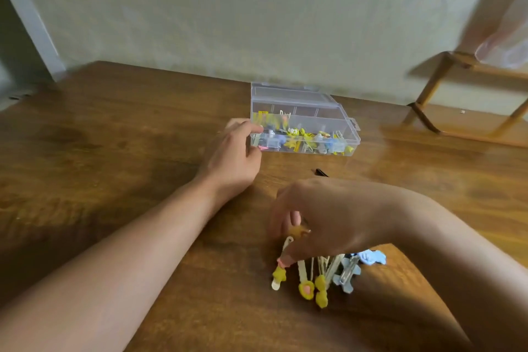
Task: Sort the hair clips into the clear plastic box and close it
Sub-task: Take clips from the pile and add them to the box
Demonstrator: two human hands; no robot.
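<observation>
Gripping the box (303, 123) corner, the left hand (231, 157) steadies it; the right hand (317, 217) pinches a clip (298, 230) above the pile (323, 274).

Left hand (234, 151): stretched forward, forearm extended, fingers curled, fingertips touching something.
Right hand (311, 220): palm down, wrist bent, fingers pointing down, pinching.

Clear glossy plastic box (303, 111) on smooth wood table (114, 151).
</observation>
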